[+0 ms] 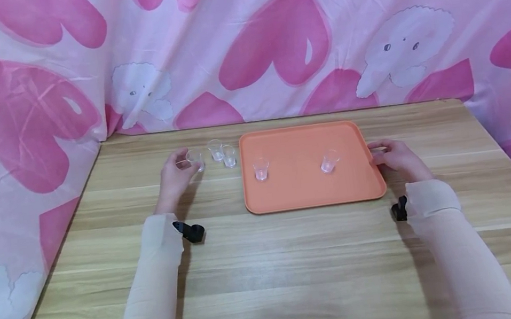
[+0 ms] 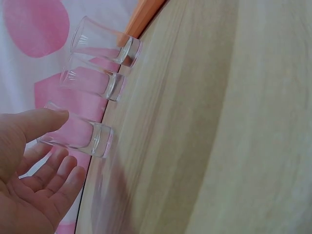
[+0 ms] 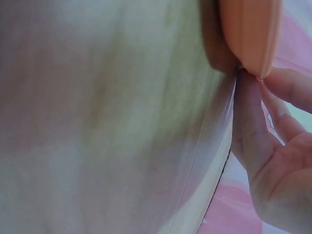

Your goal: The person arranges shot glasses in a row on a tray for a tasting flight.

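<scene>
Soft light casts faint shadows on the tabletop, which blurs in the dim right-wrist view.

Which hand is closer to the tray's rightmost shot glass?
Right. The right hand is at the right edge of the orange tray, right of that shot glass; the left hand is farther, beyond the tray's left edge.

Glossy cups, smooth plastic tray, wood-grain table
</scene>
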Tool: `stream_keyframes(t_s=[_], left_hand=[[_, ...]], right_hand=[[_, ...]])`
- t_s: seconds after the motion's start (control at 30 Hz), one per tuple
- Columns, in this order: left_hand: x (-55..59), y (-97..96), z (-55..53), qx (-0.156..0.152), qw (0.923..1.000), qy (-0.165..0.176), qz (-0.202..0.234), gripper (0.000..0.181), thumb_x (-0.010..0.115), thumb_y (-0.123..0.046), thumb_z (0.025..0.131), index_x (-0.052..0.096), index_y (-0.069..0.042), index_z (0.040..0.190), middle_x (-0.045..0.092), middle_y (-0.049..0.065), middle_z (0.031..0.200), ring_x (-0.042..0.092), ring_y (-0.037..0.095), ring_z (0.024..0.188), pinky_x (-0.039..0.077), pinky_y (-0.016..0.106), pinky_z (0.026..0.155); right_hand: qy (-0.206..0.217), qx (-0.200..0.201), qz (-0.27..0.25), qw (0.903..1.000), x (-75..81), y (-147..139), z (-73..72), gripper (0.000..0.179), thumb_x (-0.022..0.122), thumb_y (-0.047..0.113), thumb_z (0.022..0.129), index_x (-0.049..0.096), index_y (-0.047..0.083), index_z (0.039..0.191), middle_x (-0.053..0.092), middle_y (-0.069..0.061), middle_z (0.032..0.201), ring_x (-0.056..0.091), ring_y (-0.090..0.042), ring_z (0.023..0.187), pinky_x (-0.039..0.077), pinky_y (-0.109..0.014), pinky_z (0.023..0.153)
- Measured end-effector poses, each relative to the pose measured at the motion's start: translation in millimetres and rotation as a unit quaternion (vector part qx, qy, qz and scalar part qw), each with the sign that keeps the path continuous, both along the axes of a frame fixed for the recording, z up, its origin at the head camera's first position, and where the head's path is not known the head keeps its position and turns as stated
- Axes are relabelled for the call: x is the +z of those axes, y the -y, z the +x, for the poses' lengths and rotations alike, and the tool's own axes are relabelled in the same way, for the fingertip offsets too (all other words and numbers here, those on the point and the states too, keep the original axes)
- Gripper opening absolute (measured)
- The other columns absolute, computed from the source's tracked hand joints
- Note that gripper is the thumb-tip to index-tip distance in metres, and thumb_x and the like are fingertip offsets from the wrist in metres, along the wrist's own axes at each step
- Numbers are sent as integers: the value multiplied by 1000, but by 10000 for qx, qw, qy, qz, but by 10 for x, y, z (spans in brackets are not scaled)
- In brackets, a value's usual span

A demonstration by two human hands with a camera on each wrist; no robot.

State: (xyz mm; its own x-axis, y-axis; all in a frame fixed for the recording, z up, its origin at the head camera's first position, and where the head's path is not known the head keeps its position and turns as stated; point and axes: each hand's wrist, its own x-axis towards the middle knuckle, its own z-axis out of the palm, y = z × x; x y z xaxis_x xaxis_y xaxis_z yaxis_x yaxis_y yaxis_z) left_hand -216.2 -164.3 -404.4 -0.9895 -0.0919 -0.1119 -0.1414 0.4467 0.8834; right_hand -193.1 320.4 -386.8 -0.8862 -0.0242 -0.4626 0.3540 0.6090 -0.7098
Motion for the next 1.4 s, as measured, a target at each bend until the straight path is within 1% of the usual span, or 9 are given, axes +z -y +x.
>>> stream_keyframes(t_s=[0.27, 0.37, 0.53, 0.67, 0.9, 1.03, 1.2, 1.33, 1.4], left_hand=[[-28, 3, -9, 56, 9998, -13, 174, 52, 63, -12, 91, 42, 2, 136, 48, 22, 139, 49, 34, 129, 45, 41, 108], [-34, 4, -5, 83, 9997, 14, 224, 52, 63, -13, 91, 42, 3, 136, 48, 22, 138, 49, 34, 129, 45, 40, 108], [-37, -2, 6, 157, 9993, 52, 335, 52, 64, -15, 91, 41, 1, 135, 49, 21, 136, 48, 34, 128, 44, 41, 109], [-21, -17, 18, 357, 9985, -34, 418, 48, 64, -16, 90, 43, 0, 131, 51, 19, 132, 50, 31, 125, 45, 39, 108], [107, -110, 28, 879, 9919, -382, 839, 45, 66, -18, 88, 47, -3, 126, 54, 6, 122, 52, 18, 114, 49, 22, 91], [210, -192, 32, 1076, 9848, -677, 1184, 43, 67, -18, 87, 48, -3, 123, 55, 0, 114, 52, 10, 105, 50, 15, 83], [340, -323, 68, 1007, 9772, -1136, 1486, 43, 68, -14, 87, 49, -1, 123, 54, -6, 107, 51, 5, 98, 50, 15, 84], [435, -460, 111, 825, 9739, -1457, 1532, 42, 69, -13, 86, 50, -1, 122, 54, -9, 104, 52, 5, 96, 50, 17, 86], [478, -539, 127, 675, 9726, -1568, 1575, 41, 68, -12, 86, 50, 0, 122, 54, -9, 103, 53, 5, 96, 51, 20, 89]], right_hand=[[3, 18, 13, 10000, 6, 0, -2, 54, 47, 15, 97, 30, -4, 145, 47, -27, 139, 57, 10, 79, 48, -11, 77], [18, 17, 46, 10000, 2, 7, -8, 54, 47, 16, 97, 30, -3, 145, 44, -28, 141, 57, 8, 81, 49, -15, 83], [108, -21, 1, 9999, -4, 19, -9, 55, 46, 16, 98, 28, -2, 147, 41, -28, 142, 57, -13, 103, 46, -42, 105], [101, -55, -39, 9999, -22, 25, -8, 54, 46, 15, 98, 28, -1, 147, 40, -29, 143, 50, -28, 118, 40, -47, 111], [77, -30, 52, 10000, -32, 1, -15, 54, 46, 16, 99, 29, -1, 146, 42, -28, 142, 58, -3, 93, 48, -36, 102], [84, 4, 41, 10000, -42, -11, -19, 54, 45, 16, 99, 28, -2, 147, 41, -28, 143, 57, -5, 96, 47, -36, 103], [42, 12, 20, 10000, -49, -15, -25, 54, 46, 16, 99, 27, -3, 147, 41, -29, 143, 56, -6, 98, 45, -39, 105], [-18, 19, 36, 10000, -47, -17, -30, 54, 46, 15, 98, 30, -3, 145, 46, -28, 139, 57, 6, 83, 50, -25, 92], [-59, 10, -6, 10000, -46, -23, -29, 53, 47, 14, 97, 31, -4, 145, 56, -22, 130, 57, 9, 79, 51, -16, 83]])
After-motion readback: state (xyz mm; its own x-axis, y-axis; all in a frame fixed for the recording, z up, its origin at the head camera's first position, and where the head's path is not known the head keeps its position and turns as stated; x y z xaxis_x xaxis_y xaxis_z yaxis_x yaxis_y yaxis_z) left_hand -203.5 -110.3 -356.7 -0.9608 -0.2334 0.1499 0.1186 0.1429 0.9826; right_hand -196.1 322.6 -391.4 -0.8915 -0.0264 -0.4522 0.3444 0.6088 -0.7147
